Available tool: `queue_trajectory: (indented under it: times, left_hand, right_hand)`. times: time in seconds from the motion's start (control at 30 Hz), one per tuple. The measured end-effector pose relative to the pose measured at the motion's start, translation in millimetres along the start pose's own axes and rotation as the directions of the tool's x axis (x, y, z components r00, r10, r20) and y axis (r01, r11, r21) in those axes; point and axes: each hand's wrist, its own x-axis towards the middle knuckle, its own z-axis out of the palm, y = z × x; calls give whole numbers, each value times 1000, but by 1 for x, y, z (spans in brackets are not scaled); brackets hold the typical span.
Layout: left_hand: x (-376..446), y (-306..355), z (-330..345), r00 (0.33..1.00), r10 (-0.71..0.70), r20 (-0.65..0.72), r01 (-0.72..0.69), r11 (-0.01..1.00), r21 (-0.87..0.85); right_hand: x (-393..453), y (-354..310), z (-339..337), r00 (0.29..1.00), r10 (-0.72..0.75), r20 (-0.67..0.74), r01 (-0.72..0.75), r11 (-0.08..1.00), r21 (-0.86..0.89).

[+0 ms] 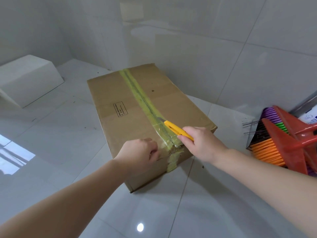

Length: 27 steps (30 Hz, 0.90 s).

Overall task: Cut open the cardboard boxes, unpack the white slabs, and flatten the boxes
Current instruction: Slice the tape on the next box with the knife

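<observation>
A brown cardboard box (120, 93) lies on the white tiled floor, sealed along its top seam by a strip of yellowish tape (137, 90). My right hand (204, 143) grips a yellow utility knife (176, 129), its tip on the tape near the box's near end. The tape behind the blade, toward the near edge, looks split and torn. My left hand (139, 153) rests with curled fingers on the box's near top edge, left of the seam. A white slab (29, 79) stands at the far left.
Red brooms with orange, purple and green bristles (281, 140) lean against the wall at the right, close to the box. Grey tiled walls close the far side and right. A bright window reflection (13, 152) lies on the floor at left.
</observation>
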Motion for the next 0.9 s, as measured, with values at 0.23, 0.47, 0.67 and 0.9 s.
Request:
queue_trajectory:
  times: [0.23, 0.47, 0.67, 0.9]
  left_hand:
    - [12, -49, -34, 994, -85, 72, 82, 996, 42]
    - [34, -101, -81, 986, -163, 36, 161, 985, 66]
    - [72, -121, -88, 977, -211, 4, 209, 971, 112]
    - [142, -110, -113, 932, -362, 23, 353, 919, 174]
  right_hand:
    - [54, -40, -1, 991, 134, -22, -135, 987, -82]
    - [119, -105, -15, 983, 182, 3, -180, 978, -105]
    - [176, -95, -19, 983, 165, -87, -171, 983, -70]
    - [231, -55, -40, 992, 128, -22, -128, 991, 31]
